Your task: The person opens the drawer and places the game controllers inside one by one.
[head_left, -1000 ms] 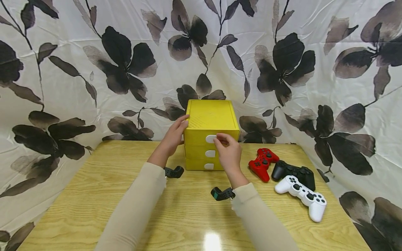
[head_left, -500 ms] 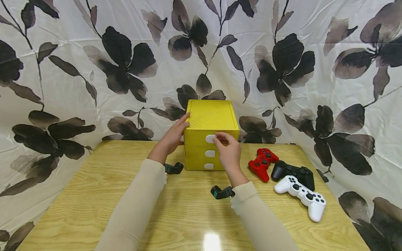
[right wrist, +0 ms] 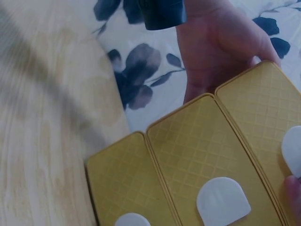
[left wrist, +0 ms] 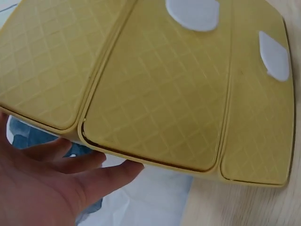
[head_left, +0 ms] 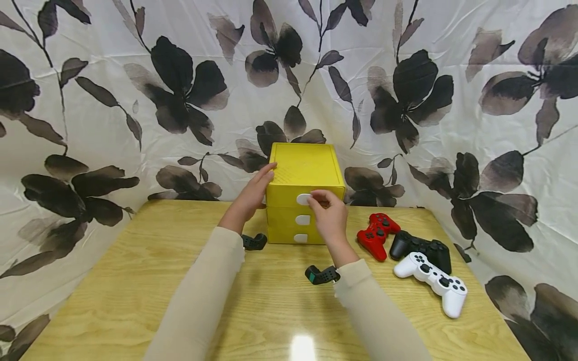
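A yellow drawer unit stands at the back middle of the table, its stacked drawers all closed. Each drawer front carries a white rounded tab. My right hand pinches the right edge of the top drawer's white tab handle with thumb and curled fingers; in the right wrist view only a fingertip shows beside that tab. Against the unit's left side rests my left hand, its thumb near the top front edge. Its fingers reach fairly straight along that side in the left wrist view.
To the right of the unit lie a red game controller, a black one and a white one, close together on the wooden table. Behind the table hangs a white cloth printed with dark flowers.
The left forearm has shifted slightly right and forward, and the head view has moved a little. Both hands keep their places on the drawer unit, whose drawers remain closed.
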A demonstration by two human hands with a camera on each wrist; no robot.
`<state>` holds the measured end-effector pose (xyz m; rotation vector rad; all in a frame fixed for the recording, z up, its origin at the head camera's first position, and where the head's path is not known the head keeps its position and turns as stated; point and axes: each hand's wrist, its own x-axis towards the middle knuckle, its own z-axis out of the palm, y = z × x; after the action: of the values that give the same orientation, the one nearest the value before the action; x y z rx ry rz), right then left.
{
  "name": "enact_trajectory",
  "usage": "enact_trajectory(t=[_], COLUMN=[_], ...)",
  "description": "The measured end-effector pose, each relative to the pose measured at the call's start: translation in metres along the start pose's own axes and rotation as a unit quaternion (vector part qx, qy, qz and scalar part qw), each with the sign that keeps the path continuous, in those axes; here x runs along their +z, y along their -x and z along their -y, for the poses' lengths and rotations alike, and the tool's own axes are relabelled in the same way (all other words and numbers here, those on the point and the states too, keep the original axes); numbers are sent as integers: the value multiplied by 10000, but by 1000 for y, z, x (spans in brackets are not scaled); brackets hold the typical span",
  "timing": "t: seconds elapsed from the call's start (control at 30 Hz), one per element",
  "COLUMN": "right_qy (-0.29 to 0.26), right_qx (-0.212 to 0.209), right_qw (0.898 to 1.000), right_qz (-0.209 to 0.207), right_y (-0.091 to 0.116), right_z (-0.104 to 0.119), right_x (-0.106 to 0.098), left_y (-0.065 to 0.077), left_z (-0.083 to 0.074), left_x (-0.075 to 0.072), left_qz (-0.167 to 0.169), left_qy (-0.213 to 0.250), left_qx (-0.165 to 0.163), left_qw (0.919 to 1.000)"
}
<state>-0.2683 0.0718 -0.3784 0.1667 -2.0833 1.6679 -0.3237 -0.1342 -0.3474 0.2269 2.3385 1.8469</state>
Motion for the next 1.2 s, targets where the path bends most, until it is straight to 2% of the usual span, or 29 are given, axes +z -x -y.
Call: enact_trajectory(t=[0.2, 0.4, 0.7, 0.87, 1.2], right_qy=[11, -4, -192, -199, -202], right_qx=[118, 212, 316, 272, 148], right_qw=[9999, 9997, 9991, 9992, 9995], right_qz=[80, 119, 229, 233, 197], right_y=[-1, 0, 6, 9, 16], right_z=[3, 3, 4, 3, 6], right_x=[-2, -3, -7, -10, -13], left_y=[-1, -1, 0, -1, -3], left_z=[0, 0, -2, -1, 1], left_x=[2, 1, -3, -3, -6], left_qz=[-57, 25, 325, 422, 544], left_qy=[-83, -75, -66, -40, -99], left_qx=[-8, -47, -168, -222, -115], left_qw=[9999, 10000, 9993, 9989, 9984])
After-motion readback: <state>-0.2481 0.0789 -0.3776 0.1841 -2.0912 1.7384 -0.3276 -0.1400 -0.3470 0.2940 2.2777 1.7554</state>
